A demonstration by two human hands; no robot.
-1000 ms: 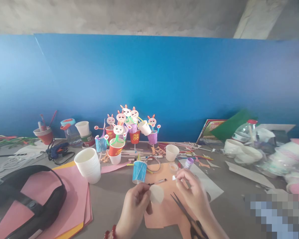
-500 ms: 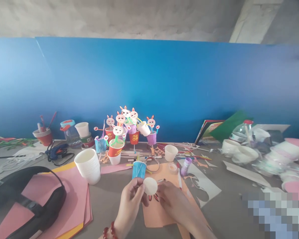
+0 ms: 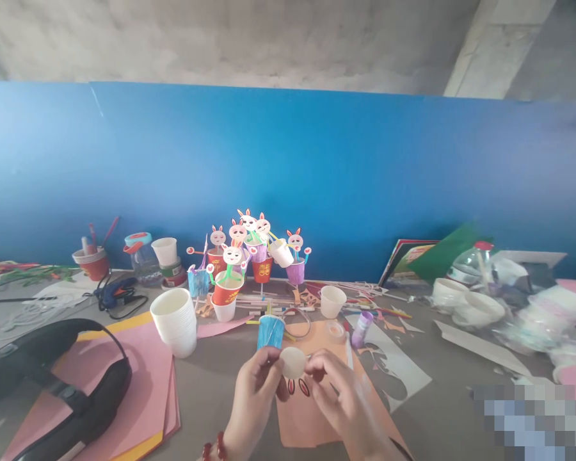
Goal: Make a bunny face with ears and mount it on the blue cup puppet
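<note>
A small round white paper disc (image 3: pixel 293 363) is held over the orange paper, its plain face toward me. My left hand (image 3: pixel 256 384) pinches its left edge between thumb and fingers. At its right edge, my right hand (image 3: pixel 336 390) has curled fingers closed on the rim. Two paper rabbit ears (image 3: pixel 298 387), pink with dark outlines, show just below the disc; I cannot tell whether they are joined to it. Just behind my left fingers stands a blue-coloured paper cup (image 3: pixel 271 331). Orange paper sheets (image 3: pixel 297 426) lie under my hands.
Rabbit figures on cups (image 3: pixel 233 255) stand at the back. A white cup stack (image 3: pixel 174 323), pink paper (image 3: pixel 148 390) and black headset (image 3: pixel 67 384) are left. A purple glue stick (image 3: pixel 362 330), cut white paper (image 3: pixel 403 371) and bagged cups (image 3: pixel 523 314) are right.
My right hand has turned and its fingers have come to the disc's right edge. The dark-tipped thin thing near those fingers no longer shows. The view has shifted slightly.
</note>
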